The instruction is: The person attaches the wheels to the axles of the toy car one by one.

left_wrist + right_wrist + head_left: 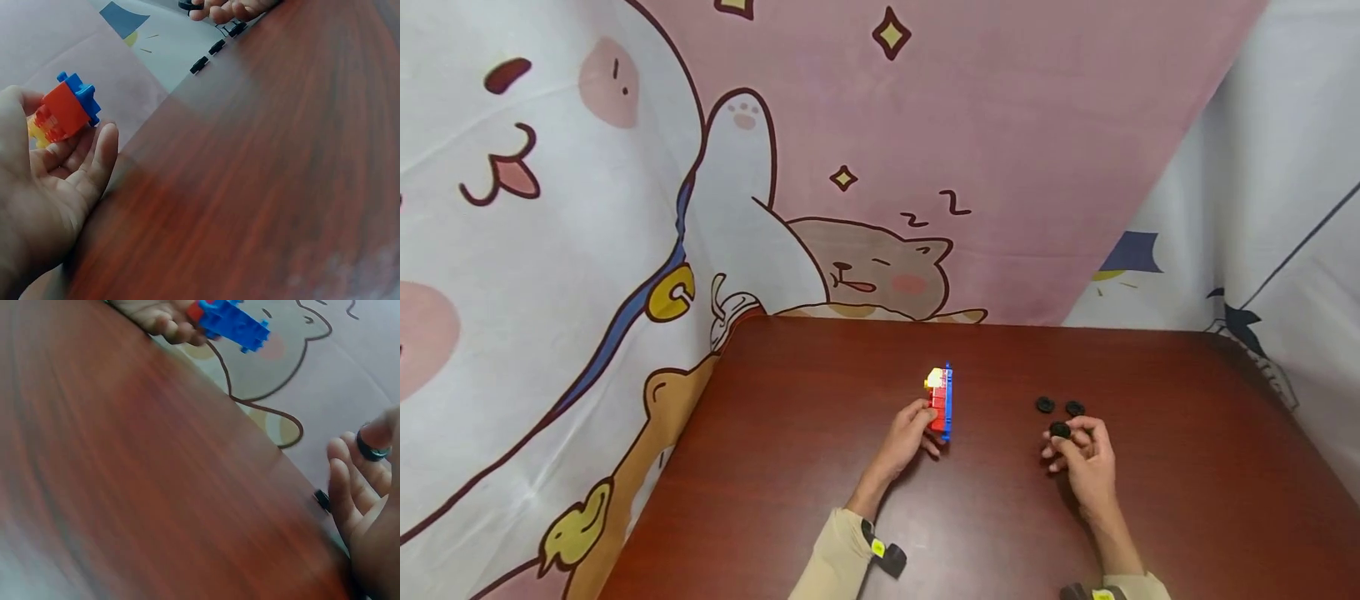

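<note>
My left hand [906,437] grips a toy vehicle body [938,404] built of blocks, with a blue base, red middle and yellow-white part at its far end. In the left wrist view the toy body [65,109] is raised above the table, between thumb and fingers. The right wrist view shows its blue underside [234,325] with small pegs along the sides. My right hand [1090,467] pinches a small black wheel [1060,429] between thumb and index finger. Just beyond that hand lie black wheels [1045,404]; the left wrist view shows three [217,47] in a row.
Both hands are over a dark reddish-brown wooden table [760,475]. A cloth backdrop [1037,150] printed with cartoon animals hangs behind the table's far edge and along its sides. Black straps [887,558] are on both wrists.
</note>
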`<state>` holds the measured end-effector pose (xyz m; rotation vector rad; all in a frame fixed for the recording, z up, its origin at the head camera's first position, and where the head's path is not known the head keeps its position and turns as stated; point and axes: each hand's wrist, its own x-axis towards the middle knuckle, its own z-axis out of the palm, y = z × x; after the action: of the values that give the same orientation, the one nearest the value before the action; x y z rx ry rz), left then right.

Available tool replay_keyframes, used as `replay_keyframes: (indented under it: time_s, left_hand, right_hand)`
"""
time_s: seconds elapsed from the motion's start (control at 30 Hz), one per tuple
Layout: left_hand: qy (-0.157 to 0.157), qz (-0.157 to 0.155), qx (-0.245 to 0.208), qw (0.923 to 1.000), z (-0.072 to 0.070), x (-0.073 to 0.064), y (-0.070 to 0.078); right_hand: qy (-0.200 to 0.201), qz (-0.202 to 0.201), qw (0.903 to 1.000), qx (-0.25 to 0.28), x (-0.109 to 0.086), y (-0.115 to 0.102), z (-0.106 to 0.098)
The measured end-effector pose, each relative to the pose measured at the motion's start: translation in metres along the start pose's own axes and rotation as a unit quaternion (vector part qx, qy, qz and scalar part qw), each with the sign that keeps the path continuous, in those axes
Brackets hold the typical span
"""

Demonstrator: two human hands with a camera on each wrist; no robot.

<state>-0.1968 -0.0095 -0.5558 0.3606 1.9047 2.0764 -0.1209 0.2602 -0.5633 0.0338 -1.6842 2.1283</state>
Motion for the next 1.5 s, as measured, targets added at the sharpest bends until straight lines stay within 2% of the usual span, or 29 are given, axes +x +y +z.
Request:
replay_keyframes:
  time_s: [0.13,0.23,0.3,0.43,0.53,0.63,0.8,1.1,1.33,1.5]
  left_hand:
    - [-0.014,0.004,-0.032,0.9994,-0.001,-0.001,0.001]
    - [-0.023,-0.002,-0.074,0.997,-0.001,-0.001,0.001]
    - [-0.035,-0.01,-0.089,0.9954,0.003,-0.001,0.0]
    - [-0.048,-0.024,-0.082,0.9951,0.011,-0.001,-0.003]
    - [-0.032,-0.022,-0.079,0.9961,0.014,-0.001,-0.005]
    - [-0.019,-0.012,-0.07,0.9973,0.015,0.0,-0.006]
    - [-0.021,-0.01,-0.045,0.9987,0.016,0.0,-0.005]
    - [-0.025,-0.006,-0.009,0.9996,0.018,-0.001,-0.002]
    - [-0.024,-0.009,0.008,0.9996,0.017,-0.003,-0.004]
    - [-0.032,-0.004,0.018,0.9993,0.018,-0.002,-0.004]
  right_hand:
    - [0.008,-0.011,0.9997,0.019,-0.004,0.006,0.019]
    - [0.015,-0.007,0.9996,0.025,-0.009,0.011,0.045]
    - [0.002,-0.003,0.9998,0.021,-0.015,0.013,0.063]
    - [-0.021,-0.001,0.9998,0.002,-0.026,0.016,0.088]
    - [-0.017,-0.003,0.9998,-0.007,-0.031,0.017,0.098]
    - [-0.012,-0.008,0.9999,-0.009,-0.031,0.017,0.103]
    - [-0.017,-0.015,0.9997,-0.008,-0.03,0.018,0.104]
    - [-0.023,0.013,0.9981,-0.057,-0.029,0.02,0.102]
    - [-0.013,0.009,0.9993,-0.033,-0.031,0.021,0.103]
    - [-0.007,0.042,0.9963,-0.075,-0.03,0.022,0.104]
